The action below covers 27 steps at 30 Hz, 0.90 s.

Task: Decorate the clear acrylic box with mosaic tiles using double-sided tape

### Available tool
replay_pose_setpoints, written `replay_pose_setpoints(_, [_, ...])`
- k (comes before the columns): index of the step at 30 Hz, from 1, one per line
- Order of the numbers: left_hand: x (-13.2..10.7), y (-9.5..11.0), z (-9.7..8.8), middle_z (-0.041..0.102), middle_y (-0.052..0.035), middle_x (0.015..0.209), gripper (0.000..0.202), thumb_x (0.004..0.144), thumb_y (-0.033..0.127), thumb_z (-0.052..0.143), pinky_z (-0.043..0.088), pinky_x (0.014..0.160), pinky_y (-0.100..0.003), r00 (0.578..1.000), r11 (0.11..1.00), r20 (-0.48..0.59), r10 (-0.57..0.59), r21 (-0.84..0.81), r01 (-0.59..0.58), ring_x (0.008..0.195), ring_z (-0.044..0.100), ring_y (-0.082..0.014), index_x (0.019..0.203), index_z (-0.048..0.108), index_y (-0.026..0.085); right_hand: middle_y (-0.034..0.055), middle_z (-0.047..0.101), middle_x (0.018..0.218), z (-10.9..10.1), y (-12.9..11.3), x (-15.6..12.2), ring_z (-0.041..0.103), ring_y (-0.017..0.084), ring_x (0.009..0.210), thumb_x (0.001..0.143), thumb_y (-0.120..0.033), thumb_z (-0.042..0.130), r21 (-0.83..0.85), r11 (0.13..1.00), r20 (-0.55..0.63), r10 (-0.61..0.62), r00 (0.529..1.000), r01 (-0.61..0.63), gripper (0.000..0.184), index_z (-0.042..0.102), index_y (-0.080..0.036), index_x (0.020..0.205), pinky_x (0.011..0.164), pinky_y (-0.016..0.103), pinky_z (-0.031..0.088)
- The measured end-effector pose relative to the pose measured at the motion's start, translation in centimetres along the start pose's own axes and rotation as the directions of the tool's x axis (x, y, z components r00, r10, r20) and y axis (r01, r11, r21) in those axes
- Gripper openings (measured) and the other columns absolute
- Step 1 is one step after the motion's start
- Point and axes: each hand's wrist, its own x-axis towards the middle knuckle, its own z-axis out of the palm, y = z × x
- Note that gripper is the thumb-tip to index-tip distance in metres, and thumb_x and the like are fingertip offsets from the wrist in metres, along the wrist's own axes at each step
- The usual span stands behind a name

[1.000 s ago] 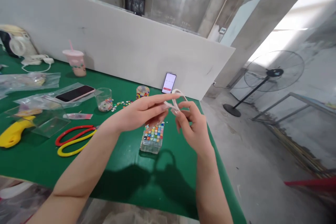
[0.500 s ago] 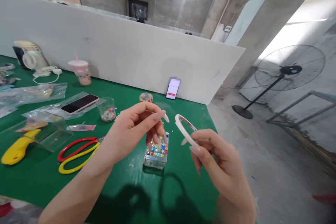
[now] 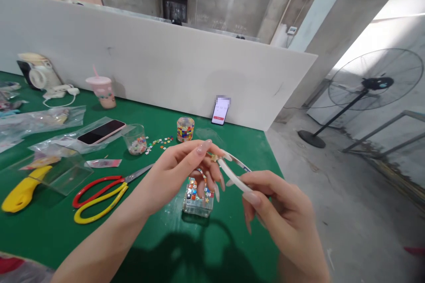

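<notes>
While my right grip (image 3: pixel 282 216) clasps the ring (image 3: pixel 232 176), my left grip (image 3: pixel 175 172) pinches a tile (image 3: pixel 214 158); the block (image 3: pixel 199 205) at its 6 o'clock looks part-tiled.

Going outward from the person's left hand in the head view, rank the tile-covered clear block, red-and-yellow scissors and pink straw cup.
From the left hand:
1. Tile-covered clear block, just below it.
2. Red-and-yellow scissors, to its left.
3. Pink straw cup, far back left.
</notes>
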Motion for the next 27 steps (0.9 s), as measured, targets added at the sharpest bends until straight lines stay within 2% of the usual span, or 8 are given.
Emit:
replay_pose_setpoints(4, [-0.2,0.1,0.2,0.070,-0.0012,0.069,0.027,0.097,0.035,0.052,0.054,0.050,-0.013,1.000,0.999,0.031,-0.001,-0.045,0.003,0.057,0.065,-0.0083,0.097,0.074,0.020,-0.0064,0.059,0.052,-0.1,0.3,0.3,0.056,0.008,0.038,0.088,-0.021,0.064,0.083,0.996,0.015,0.024,1.000,-0.025,0.008,0.070,-0.026,0.089,0.035,0.016,0.041])
replay_pose_setpoints(8, [-0.5,0.5,0.4,0.069,-0.0001,0.067,0.025,0.097,0.033,0.053,0.053,0.047,-0.012,0.997,0.996,0.074,-0.030,-0.083,0.036,0.053,0.062,-0.0070,0.094,0.074,0.021,-0.0069,0.059,0.051,-0.3,0.5,0.5,0.056,0.008,0.038,0.089,-0.020,0.064,0.084,0.996,-0.014,0.033,0.999,-0.032,0.011,0.072,-0.028,0.089,0.036,0.016,0.041])
replay_pose_setpoints(10, [-0.7,0.6,0.4,0.068,0.0008,0.067,0.022,0.095,0.034,0.056,0.052,0.047,-0.012,0.999,0.998,0.044,-0.012,-0.054,0.014,0.051,0.061,-0.0068,0.094,0.075,0.023,-0.0071,0.059,0.051,-0.4,0.5,0.5,0.056,0.008,0.038,0.089,-0.021,0.063,0.080,0.996,-0.022,0.034,0.999,-0.032,0.011,0.072,-0.028,0.089,0.037,0.017,0.041])
replay_pose_setpoints(13, [-0.6,0.4,0.5,0.068,0.0018,0.067,0.021,0.094,0.036,0.057,0.052,0.048,-0.012,0.991,0.993,-0.091,0.095,0.077,-0.088,0.054,0.060,-0.0068,0.094,0.076,0.025,-0.0066,0.061,0.051,-0.3,0.4,0.3,0.056,0.008,0.037,0.090,-0.025,0.064,0.097,0.995,-0.016,0.036,0.999,-0.034,0.009,0.072,-0.029,0.089,0.035,0.018,0.039])
replay_pose_setpoints(16, [-0.4,0.1,0.7,0.069,0.0021,0.068,0.021,0.095,0.035,0.057,0.052,0.051,-0.011,0.974,0.962,-0.170,0.151,0.253,-0.105,0.058,0.061,-0.0071,0.096,0.076,0.026,-0.0060,0.061,0.050,-0.2,0.3,0.2,0.055,0.009,0.036,0.091,-0.029,0.062,0.097,0.995,-0.046,0.039,0.998,-0.034,0.010,0.072,-0.029,0.092,0.033,0.019,0.036])
replay_pose_setpoints(22, [-0.8,-0.5,1.7,0.075,0.0026,0.087,0.021,0.095,0.030,0.055,0.058,0.065,-0.014,0.942,0.846,-0.193,0.276,0.514,-0.142,0.075,0.069,-0.0101,0.107,0.073,0.029,-0.0060,0.064,0.052,0.1,0.5,-0.1,0.056,0.009,0.039,0.092,-0.028,0.062,0.007,1.000,-0.168,-0.013,0.986,0.014,0.011,0.073,-0.031,0.093,0.038,0.021,0.039])
replay_pose_setpoints(24, [-1.0,-0.8,2.0,0.076,0.0011,0.100,0.023,0.095,0.029,0.056,0.060,0.071,-0.017,0.920,0.784,-0.189,0.342,0.598,-0.169,0.083,0.071,-0.0126,0.112,0.071,0.028,-0.0053,0.066,0.056,0.3,0.6,-0.1,0.056,0.009,0.040,0.091,-0.025,0.064,-0.035,0.999,-0.199,-0.047,0.979,0.041,0.011,0.073,-0.031,0.094,0.038,0.022,0.039])
replay_pose_setpoints(27, [-1.2,-1.1,2.3,0.075,-0.0038,0.109,0.027,0.094,0.026,0.056,0.060,0.069,-0.019,0.880,0.660,-0.121,0.458,0.710,-0.246,0.090,0.072,-0.0170,0.118,0.068,0.021,-0.0036,0.069,0.064,0.7,0.9,0.0,0.055,0.008,0.041,0.090,-0.022,0.064,-0.087,0.993,-0.214,-0.093,0.972,0.076,0.013,0.073,-0.028,0.097,0.035,0.021,0.036])
